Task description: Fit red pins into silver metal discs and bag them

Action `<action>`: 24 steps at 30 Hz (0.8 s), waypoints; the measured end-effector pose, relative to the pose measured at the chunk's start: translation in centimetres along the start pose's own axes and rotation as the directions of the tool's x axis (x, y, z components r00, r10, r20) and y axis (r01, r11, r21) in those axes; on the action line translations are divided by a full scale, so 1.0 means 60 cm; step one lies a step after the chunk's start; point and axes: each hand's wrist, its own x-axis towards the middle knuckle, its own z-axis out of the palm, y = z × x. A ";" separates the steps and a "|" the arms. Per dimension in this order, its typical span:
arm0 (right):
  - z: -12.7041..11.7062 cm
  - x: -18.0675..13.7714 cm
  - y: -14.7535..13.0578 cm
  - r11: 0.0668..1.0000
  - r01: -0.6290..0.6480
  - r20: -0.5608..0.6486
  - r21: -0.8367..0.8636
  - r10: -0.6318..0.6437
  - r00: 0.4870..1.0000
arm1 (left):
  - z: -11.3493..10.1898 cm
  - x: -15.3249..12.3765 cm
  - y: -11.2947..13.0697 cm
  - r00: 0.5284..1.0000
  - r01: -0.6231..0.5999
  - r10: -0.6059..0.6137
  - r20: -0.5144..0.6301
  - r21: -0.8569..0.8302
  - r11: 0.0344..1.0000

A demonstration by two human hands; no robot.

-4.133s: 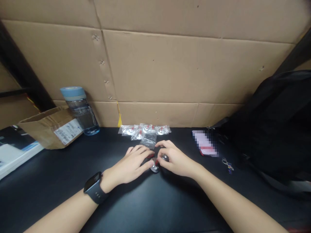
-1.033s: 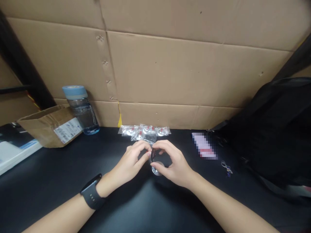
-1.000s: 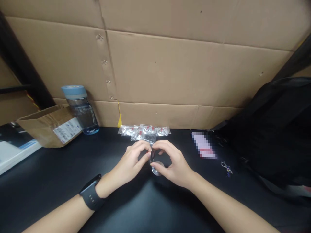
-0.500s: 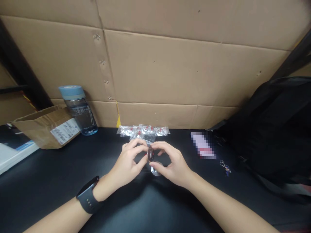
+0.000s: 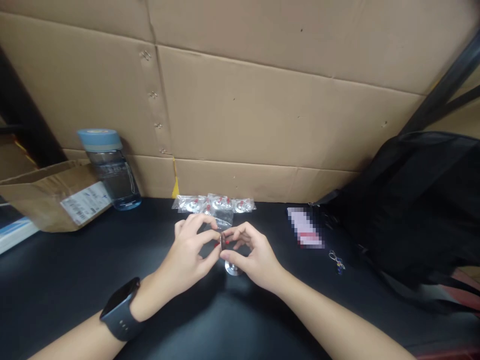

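Small disc (image 5: 222,242): dark and thin, just below the centre of the frame, stood on edge between my two hands and seen nearly edge-on.
Left hand (image 5: 193,250): thumb and forefinger pinched at the disc's left side, where a red bit shows; the other fingers arch free.
Right hand (image 5: 258,257): thumb at the disc's lower edge, forefinger near its upper edge, so I judge it is gripping too; the other fingers curl loosely.
Metal piece (image 5: 233,269): shiny and round, on the black table (image 5: 180,332), directly below my right thumb in the frame; I can't tell if they touch.
Clear packets (image 5: 213,203): a row at mid-frame, beyond my fingers, with red and silver parts inside.
Handwork: I'd judge the step is a two-handed hold and adjustment of the disc; the next move calls for a steady pinch from both sides and care not to knock the metal piece.
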 end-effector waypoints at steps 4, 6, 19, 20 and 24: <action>-0.001 -0.002 0.000 0.994 -0.088 0.018 0.062 0.087 0.996 | -0.001 0.000 0.003 0.999 -0.014 0.014 -0.042 -0.002 1.000; -0.004 -0.003 -0.004 0.990 -0.132 0.043 0.050 0.130 0.991 | -0.001 0.002 0.005 0.997 -0.004 0.003 -0.076 -0.018 1.000; -0.010 0.003 -0.007 0.982 0.061 0.018 -0.180 -0.059 0.998 | -0.002 0.004 -0.001 0.999 -0.010 0.010 -0.036 -0.004 1.000; -0.011 0.004 -0.007 0.982 0.060 0.019 -0.181 -0.057 0.998 | -0.001 0.004 -0.001 0.999 -0.010 0.010 -0.033 -0.013 1.000; -0.011 0.007 -0.002 0.999 -0.034 0.051 -0.025 0.035 0.998 | 0.001 0.003 -0.002 1.000 -0.020 0.019 -0.004 -0.072 0.997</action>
